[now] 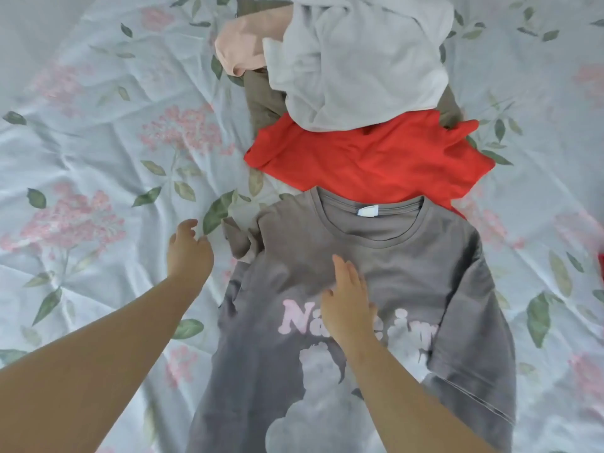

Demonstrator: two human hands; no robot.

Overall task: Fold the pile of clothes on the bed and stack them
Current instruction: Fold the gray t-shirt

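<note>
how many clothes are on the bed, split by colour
dark grey printed t-shirt: 1
red garment: 1
pale grey garment: 1
peach garment: 1
olive garment: 1
total: 5
The red scrap at the right edge is too cut off to count.

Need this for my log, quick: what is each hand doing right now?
Left hand: open, loosely curled, holding nothing, beside the grey T-shirt.
Right hand: open, resting flat on the grey T-shirt.
</note>
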